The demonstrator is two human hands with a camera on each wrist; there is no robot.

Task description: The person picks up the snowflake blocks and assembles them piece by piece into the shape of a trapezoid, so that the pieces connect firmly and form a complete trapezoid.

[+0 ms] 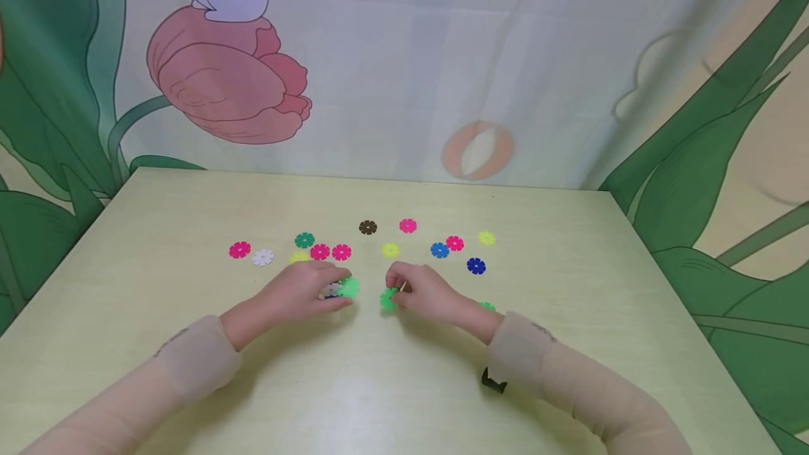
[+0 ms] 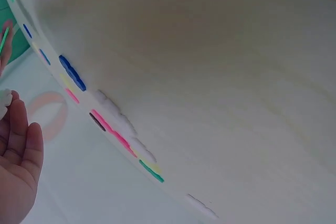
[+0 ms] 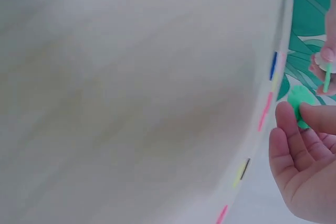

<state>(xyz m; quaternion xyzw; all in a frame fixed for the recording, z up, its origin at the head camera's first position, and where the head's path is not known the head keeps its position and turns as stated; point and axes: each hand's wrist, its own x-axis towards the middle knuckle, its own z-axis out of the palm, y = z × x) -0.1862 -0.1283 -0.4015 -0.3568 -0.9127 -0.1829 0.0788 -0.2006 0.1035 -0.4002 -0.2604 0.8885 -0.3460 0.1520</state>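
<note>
Near the middle of the table, my left hand (image 1: 297, 291) holds a white notched disc (image 2: 4, 100) between thumb and fingers. A light green notched disc (image 1: 348, 287) stands at its fingertips, against the white one; whether the two are slotted together I cannot tell. My right hand (image 1: 426, 292), a short gap to the right, pinches another light green notched disc (image 3: 300, 104) between thumb and index finger. Both hands are raised above the tabletop. Under the left hand, a dark blue disc (image 2: 72, 73) and white discs (image 2: 116, 112) lie on the table, mostly hidden in the head view.
Beyond the hands lie several loose notched discs, among them a brown disc (image 1: 368, 227), a pink disc (image 1: 407, 226), a teal disc (image 1: 305, 240) and a blue disc (image 1: 439, 250). A green disc (image 1: 487, 306) is partly behind the right wrist. A printed curtain (image 1: 379, 76) hangs behind the table.
</note>
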